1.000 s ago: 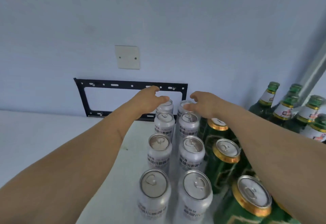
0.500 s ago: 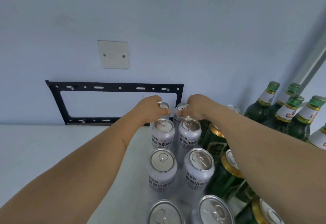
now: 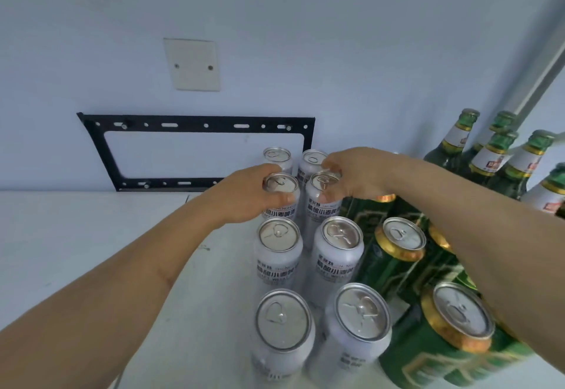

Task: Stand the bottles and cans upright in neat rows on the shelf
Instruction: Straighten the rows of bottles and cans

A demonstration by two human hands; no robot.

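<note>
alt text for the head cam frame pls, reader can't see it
Left hand and right hand each grip a white can in the second row from the wall, within two columns of upright white cans on a white shelf. Green cans and green bottles stand right.

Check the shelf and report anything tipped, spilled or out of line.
Nothing stands out. The silver cans stand upright in two rows, green cans and bottles upright beside them. Left hand and right hand each grip a second-row can. No spill shows.
</note>
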